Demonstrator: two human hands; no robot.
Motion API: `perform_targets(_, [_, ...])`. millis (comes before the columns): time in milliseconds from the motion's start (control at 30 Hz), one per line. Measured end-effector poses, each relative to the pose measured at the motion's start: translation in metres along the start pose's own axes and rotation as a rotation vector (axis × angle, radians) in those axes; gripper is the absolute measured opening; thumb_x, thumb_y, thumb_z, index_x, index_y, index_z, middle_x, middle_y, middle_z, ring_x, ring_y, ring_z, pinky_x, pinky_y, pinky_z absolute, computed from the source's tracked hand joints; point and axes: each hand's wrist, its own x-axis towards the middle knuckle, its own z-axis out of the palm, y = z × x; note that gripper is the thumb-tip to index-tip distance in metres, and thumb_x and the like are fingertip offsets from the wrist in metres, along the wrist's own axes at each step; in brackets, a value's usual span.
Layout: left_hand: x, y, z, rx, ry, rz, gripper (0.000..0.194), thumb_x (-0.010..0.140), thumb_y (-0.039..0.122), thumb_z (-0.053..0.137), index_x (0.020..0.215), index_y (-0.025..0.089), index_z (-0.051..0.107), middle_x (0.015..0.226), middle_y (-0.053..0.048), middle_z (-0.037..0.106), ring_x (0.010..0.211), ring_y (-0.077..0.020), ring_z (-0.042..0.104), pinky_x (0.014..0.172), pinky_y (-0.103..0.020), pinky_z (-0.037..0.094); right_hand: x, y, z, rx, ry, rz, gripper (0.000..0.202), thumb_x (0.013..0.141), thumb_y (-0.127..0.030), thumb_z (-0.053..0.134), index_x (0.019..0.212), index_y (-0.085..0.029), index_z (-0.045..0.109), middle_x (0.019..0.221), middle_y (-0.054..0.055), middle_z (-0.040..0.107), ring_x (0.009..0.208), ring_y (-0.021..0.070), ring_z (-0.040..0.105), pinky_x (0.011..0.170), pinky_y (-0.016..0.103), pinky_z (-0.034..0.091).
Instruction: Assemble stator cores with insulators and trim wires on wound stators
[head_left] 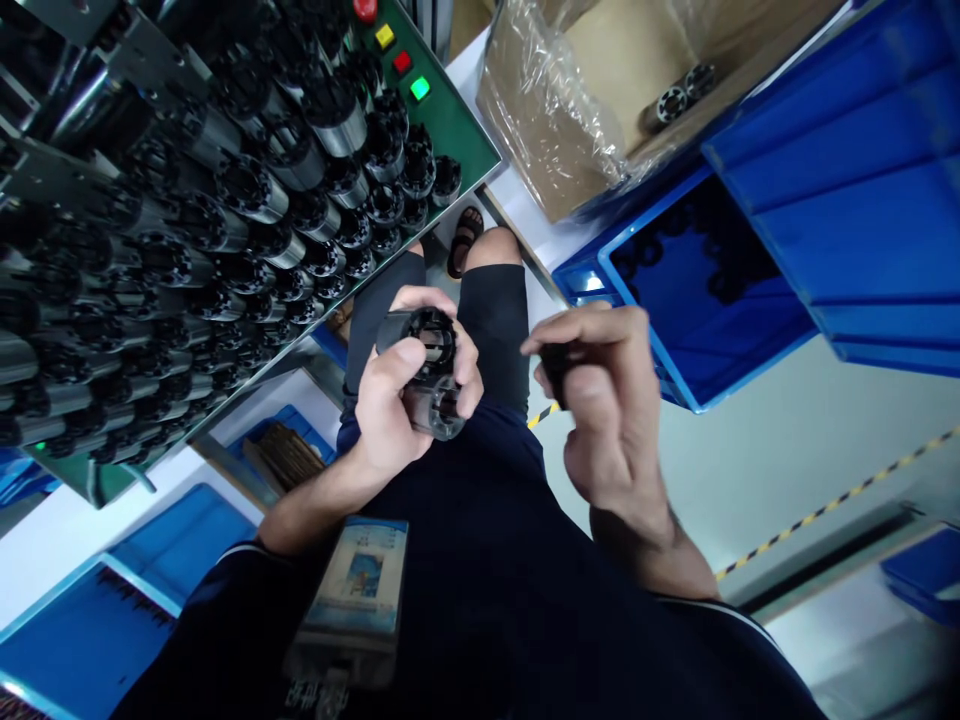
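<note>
Two short metal cylinders with slotted black ends are gripped side by side in my left hand [397, 390]. The upper cylinder [431, 340] has my thumb across its rim; the lower cylinder [442, 410] sits just below it, its open end toward the camera. Apart from them, to the right, my right hand [611, 400] pinches a small black part [556, 368] between thumb and fingers. Its exact shape is partly hidden by the fingers.
Many similar cylinders stand in rows on a green-topped machine [469, 140] at the left. A plastic-lined cardboard box [555, 170] is at the upper right, above a blue bin [694, 400] of black rings. More blue trays [180, 540] lie lower left.
</note>
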Motion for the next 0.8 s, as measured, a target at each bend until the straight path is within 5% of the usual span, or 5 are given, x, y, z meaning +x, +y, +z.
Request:
perform_targets(133, [0.003,-0.002,0.004,0.039,0.125,0.111,0.035,0.107,0.057,0.080,0.116,0.025,0.071,0.086,-0.001,0.074,0.067,-0.0163,0.069,0.066,-0.029,0.059,0.000,-0.008,0.010,0.047,-0.033,-0.079,0.036,0.118,-0.030,0.077,0.154,-0.034,0.072,0.141,0.012,0.076,0.136,0.0328,0.072,0.107,0.053,0.068])
perform_targets(300, [0.002,-0.011,0.010,0.038,0.230,0.227,0.049,0.118,0.071,0.067,0.116,0.024,0.079,0.088,-0.002,0.067,0.080,-0.0189,0.068,0.078,-0.034,0.061,-0.005,-0.003,0.036,0.089,0.140,-0.195,0.041,0.113,-0.042,0.091,0.151,-0.034,0.078,0.138,0.009,0.083,0.128,0.0336,0.081,0.107,0.055,0.072])
perform_targets(467, [-0.001,-0.011,0.012,0.106,0.204,0.268,0.050,0.124,0.070,0.055,0.117,0.029,0.082,0.083,-0.003,0.065,0.081,-0.0223,0.070,0.074,-0.037,0.059,-0.009,0.004,0.053,0.047,0.179,-0.157,0.032,0.111,-0.047,0.094,0.138,-0.032,0.088,0.135,0.010,0.086,0.119,0.0310,0.086,0.103,0.053,0.076])
perform_targets(700, [-0.005,-0.005,0.012,0.183,0.236,0.236,0.054,0.120,0.080,0.055,0.113,0.033,0.080,0.079,-0.004,0.068,0.067,-0.0245,0.064,0.062,-0.040,0.053,-0.009,0.004,0.050,0.187,0.165,-0.169,0.041,0.102,-0.028,0.102,0.141,-0.038,0.093,0.137,0.007,0.087,0.115,0.0250,0.086,0.090,0.042,0.076])
perform_targets(800, [-0.009,-0.004,0.011,0.200,0.177,0.254,0.051,0.123,0.072,0.053,0.118,0.030,0.082,0.083,-0.004,0.070,0.066,-0.0227,0.060,0.062,-0.040,0.048,-0.009,0.002,0.044,0.213,0.125,-0.192,0.040,0.102,-0.025,0.101,0.139,-0.037,0.094,0.141,0.009,0.086,0.118,0.0259,0.087,0.090,0.043,0.077])
